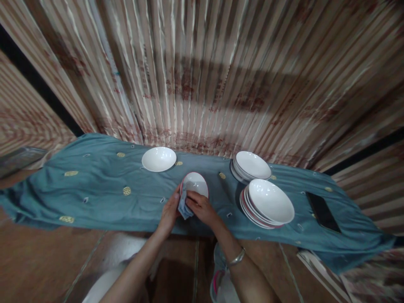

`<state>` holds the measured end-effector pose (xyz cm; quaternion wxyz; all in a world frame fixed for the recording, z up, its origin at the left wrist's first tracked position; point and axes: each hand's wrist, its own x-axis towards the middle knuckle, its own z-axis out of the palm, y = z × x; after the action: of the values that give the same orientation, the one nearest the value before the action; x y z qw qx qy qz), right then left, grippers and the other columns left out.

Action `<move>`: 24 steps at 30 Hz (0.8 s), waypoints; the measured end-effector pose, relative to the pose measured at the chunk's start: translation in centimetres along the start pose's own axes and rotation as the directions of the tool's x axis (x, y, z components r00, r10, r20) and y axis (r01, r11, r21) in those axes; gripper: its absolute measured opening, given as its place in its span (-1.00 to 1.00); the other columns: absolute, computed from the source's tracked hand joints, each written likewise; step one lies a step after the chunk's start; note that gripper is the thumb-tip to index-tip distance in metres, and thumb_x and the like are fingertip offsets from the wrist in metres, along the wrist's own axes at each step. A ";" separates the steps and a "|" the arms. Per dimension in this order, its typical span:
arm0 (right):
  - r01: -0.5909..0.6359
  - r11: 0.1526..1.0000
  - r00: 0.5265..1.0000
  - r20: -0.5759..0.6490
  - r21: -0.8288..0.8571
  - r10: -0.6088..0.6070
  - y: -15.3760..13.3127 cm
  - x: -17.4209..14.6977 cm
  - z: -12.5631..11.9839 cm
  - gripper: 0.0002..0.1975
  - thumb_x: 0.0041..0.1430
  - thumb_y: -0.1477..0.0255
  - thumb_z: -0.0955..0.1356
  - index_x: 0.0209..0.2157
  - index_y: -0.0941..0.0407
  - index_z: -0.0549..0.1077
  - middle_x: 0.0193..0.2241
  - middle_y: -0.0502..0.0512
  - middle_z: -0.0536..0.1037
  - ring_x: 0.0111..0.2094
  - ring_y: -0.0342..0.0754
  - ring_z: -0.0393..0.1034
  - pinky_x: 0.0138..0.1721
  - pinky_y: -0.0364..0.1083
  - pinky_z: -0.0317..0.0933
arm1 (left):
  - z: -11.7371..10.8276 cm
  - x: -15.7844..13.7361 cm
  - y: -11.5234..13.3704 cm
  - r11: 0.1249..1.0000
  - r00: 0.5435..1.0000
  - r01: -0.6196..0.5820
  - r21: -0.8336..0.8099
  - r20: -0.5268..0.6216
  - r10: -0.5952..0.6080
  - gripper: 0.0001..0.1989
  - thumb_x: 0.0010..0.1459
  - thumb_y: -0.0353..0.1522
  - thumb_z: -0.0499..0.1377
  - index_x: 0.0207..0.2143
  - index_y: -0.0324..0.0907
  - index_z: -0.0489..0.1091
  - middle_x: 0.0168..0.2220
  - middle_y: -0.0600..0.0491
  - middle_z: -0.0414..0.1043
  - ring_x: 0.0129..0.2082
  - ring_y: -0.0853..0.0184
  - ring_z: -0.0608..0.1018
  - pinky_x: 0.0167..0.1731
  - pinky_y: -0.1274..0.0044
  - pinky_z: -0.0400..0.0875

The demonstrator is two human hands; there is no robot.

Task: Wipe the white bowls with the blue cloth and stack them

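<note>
A white bowl with a red rim [199, 182] is held tilted over the near middle of the table, its inside facing up toward me. My left hand [171, 209] grips the bowl's left edge, with the fingertips partly hidden behind it. A blue cloth [184, 208] hangs over the near left rim. The fingers of my right hand [201, 206] are closed on this cloth and press it against the bowl's inside near the rim.
A lone white bowl [159, 159] sits at the back left. To the right stand a stack of white dishes [253, 165] and, nearer, a stack of red-rimmed bowls [271, 202]. A black phone [323, 212] lies farther right on the green tablecloth [104, 185]. Pleated curtains [202, 75] hang behind.
</note>
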<state>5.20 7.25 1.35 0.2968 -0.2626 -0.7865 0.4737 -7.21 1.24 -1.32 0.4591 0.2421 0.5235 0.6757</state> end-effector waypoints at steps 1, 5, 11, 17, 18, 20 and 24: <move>0.001 1.000 0.999 0.037 -0.009 -0.001 0.0 -0.2 -0.2 -0.75 0.24 0.42 0.23 -0.13 0.12 0.47 -0.14 0.07 0.54 -0.10 -0.07 0.41 -0.02 -0.11 0.23 | -0.1 0.0 0.0 1.000 1.000 0.000 0.010 0.011 0.000 -0.35 -0.07 -0.03 0.27 0.03 -0.18 0.43 -0.01 -0.13 0.49 0.01 0.07 0.48 -0.12 0.39 0.44; -0.009 0.994 0.987 0.159 -0.111 0.027 0.1 -1.0 -1.2 -0.76 0.24 0.47 0.22 -0.18 0.12 0.49 -0.20 0.06 0.56 -0.15 -0.09 0.42 -0.06 -0.13 0.23 | -0.1 -0.1 0.5 0.994 0.993 0.094 0.059 0.065 -0.097 -0.25 -0.12 -0.11 0.33 0.15 -0.11 0.31 -0.15 -0.03 0.55 -0.19 0.20 0.56 -0.32 0.51 0.48; -0.012 0.879 0.962 0.234 -0.476 0.141 0.3 -1.8 -2.5 -0.76 0.22 0.56 0.22 -0.29 0.13 0.52 -0.27 0.04 0.58 -0.21 -0.11 0.43 -0.12 -0.17 0.20 | 0.0 -0.2 1.0 0.992 0.988 0.127 0.026 0.086 -0.128 -0.21 -0.16 -0.15 0.36 0.16 -0.10 0.29 -0.23 0.00 0.54 -0.37 0.29 0.53 -0.43 0.52 0.50; -0.147 0.618 0.967 0.020 -0.772 0.254 0.9 -1.6 -2.5 -0.76 0.19 0.60 0.22 -0.25 0.18 0.51 -0.16 0.18 0.55 -0.07 -0.03 0.38 0.03 -0.09 0.12 | -0.1 -0.1 0.8 0.992 0.987 0.122 0.039 0.097 -0.126 -0.20 -0.14 -0.14 0.35 0.18 -0.10 0.26 -0.16 -0.04 0.52 -0.22 0.19 0.55 -0.38 0.49 0.53; -0.173 0.577 0.964 -0.018 -0.798 0.264 1.0 -1.4 -2.4 -0.75 0.19 0.62 0.21 -0.24 0.19 0.50 -0.14 0.20 0.54 -0.06 -0.02 0.37 0.04 -0.09 0.12 | -0.1 -0.1 0.9 0.992 0.987 0.122 0.040 0.097 -0.126 -0.20 -0.14 -0.14 0.35 0.18 -0.10 0.26 -0.15 -0.05 0.52 -0.20 0.18 0.54 -0.38 0.49 0.53; -0.221 0.517 0.958 -0.084 -0.827 0.274 1.4 -0.7 -2.3 -0.73 0.20 0.64 0.19 -0.22 0.20 0.49 -0.12 0.23 0.51 -0.06 -0.01 0.37 0.04 -0.08 0.13 | 0.1 -0.2 0.9 0.992 0.987 0.123 0.035 0.097 -0.125 -0.19 -0.15 -0.15 0.35 0.18 -0.11 0.25 -0.12 -0.06 0.52 -0.19 0.17 0.55 -0.37 0.48 0.54; -0.284 0.524 0.954 -0.179 -0.803 0.242 2.0 0.5 -2.2 -0.72 0.21 0.62 0.18 -0.17 0.19 0.46 -0.07 0.24 0.48 -0.02 -0.01 0.34 0.04 -0.09 0.16 | 0.2 -0.1 0.7 0.992 0.988 0.122 0.014 0.097 -0.123 -0.21 -0.14 -0.17 0.36 0.18 -0.11 0.26 -0.15 -0.06 0.53 -0.21 0.17 0.56 -0.32 0.43 0.55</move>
<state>6.68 9.73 0.51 0.0836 -0.4960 -0.8599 0.0871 -7.27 1.20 -0.56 0.5238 0.2440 0.5170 0.6316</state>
